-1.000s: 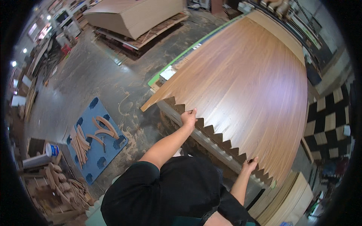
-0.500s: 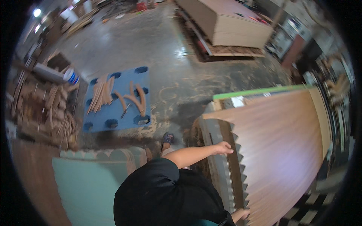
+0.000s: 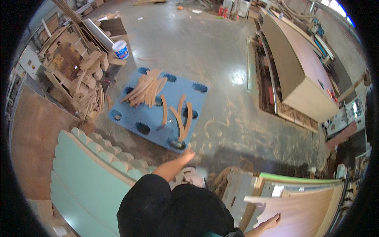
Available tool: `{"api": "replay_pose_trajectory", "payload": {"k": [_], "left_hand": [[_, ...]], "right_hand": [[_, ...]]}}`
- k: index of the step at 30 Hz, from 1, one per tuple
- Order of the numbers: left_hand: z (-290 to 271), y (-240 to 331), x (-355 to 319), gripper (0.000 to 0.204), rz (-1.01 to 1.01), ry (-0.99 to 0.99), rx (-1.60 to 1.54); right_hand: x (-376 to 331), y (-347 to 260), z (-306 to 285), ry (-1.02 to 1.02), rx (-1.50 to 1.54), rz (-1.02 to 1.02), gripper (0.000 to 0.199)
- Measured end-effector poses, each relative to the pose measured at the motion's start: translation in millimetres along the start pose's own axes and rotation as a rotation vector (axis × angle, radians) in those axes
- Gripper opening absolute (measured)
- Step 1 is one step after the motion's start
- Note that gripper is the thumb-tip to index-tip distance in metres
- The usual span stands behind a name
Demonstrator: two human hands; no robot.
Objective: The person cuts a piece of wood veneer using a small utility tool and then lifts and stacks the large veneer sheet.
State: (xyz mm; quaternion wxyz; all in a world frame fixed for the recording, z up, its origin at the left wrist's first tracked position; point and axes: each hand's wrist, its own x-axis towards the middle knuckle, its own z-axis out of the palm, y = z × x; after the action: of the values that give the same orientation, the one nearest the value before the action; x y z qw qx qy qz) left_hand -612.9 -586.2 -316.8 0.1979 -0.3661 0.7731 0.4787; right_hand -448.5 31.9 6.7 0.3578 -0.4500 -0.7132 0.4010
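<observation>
My left hand (image 3: 188,155) has its fingers curled closed and shows nothing in them. It hangs in the air by the near corner of a blue pallet (image 3: 158,134). Over a wood-faced board (image 3: 302,213) with a jagged left edge, my right hand (image 3: 272,222) is loosely curled, holding nothing I can see; whether it touches the board I cannot tell. Curved wooden strips (image 3: 147,90) lie piled on the pallet. Several separate curved strips (image 3: 186,120) and a small tool (image 3: 165,124) rest nearer its front corner.
Pale green panels with scalloped edges (image 3: 92,173) are stacked at my left. A white-and-blue bucket (image 3: 120,50) stands beside heaped wood offcuts (image 3: 89,85). At the back right is a tall stack of sheets (image 3: 312,96) on a base. Sawdust marks the concrete floor (image 3: 233,130).
My view has turned left, shifting the pallet toward the middle. The left hand has come away from beside the jagged-edged board. My right hand has moved from the board's near edge to above its face.
</observation>
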Motion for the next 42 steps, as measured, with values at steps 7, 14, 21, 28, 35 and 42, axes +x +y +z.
{"api": "replay_pose_trajectory", "payload": {"k": [7,14,21,28,35,42], "left_hand": [[-87.1,74.3,44.4,0.026,-0.075,-0.002,-0.35],[-122.2,117.0,116.7,0.028,-0.25,0.031,-0.529],[-156.4,147.1,200.7,0.042,-0.379,0.176,0.128],[-112.9,234.6,245.6,0.056,-0.428,0.155,0.056],[-102.0,311.5,387.6,0.054,-0.512,0.096,0.047],[-156.7,425.9,664.6,0.054,-0.035,0.208,0.265]], "right_hand": [[-12.5,-73.4,245.5,-0.616,-0.663,-0.44,0.032],[-7.5,-109.9,436.3,-0.865,-0.808,-0.325,0.033],[63.5,-165.1,677.0,-0.905,-0.685,-0.402,0.033],[45.2,-333.0,938.0,-1.307,-0.055,-0.611,0.062],[34.2,-354.9,1189.4,-1.525,-0.217,-0.52,0.05],[76.5,-306.9,1290.8,-1.589,-0.807,0.081,0.024]]}}
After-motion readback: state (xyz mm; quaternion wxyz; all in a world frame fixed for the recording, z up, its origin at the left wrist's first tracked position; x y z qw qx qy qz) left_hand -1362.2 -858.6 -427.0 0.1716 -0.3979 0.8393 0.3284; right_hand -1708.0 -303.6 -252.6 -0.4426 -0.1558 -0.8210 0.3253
